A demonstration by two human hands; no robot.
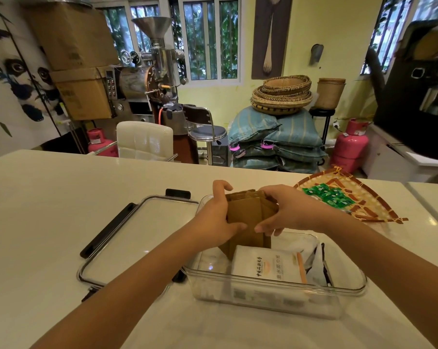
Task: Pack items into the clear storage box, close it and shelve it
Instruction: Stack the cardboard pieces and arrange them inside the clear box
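Note:
A clear storage box (349,290) stands open on the white counter in front of me. Both hands grip a stack of brown paper packets (248,215) upright over the box's far half, its lower end inside the box. My left hand (219,210) clasps the stack's left side, my right hand (286,210) its right side. A white packet with printed text (265,268) lies in the box, with white and dark items (316,263) to its right. The clear lid (127,238) with black latches lies flat to the box's left.
A woven bamboo tray (371,210) holding several green sachets (328,195) rests on the counter at the right. Beyond the counter stand a white chair (145,139), a stool, stacked sacks, baskets and pink gas cylinders.

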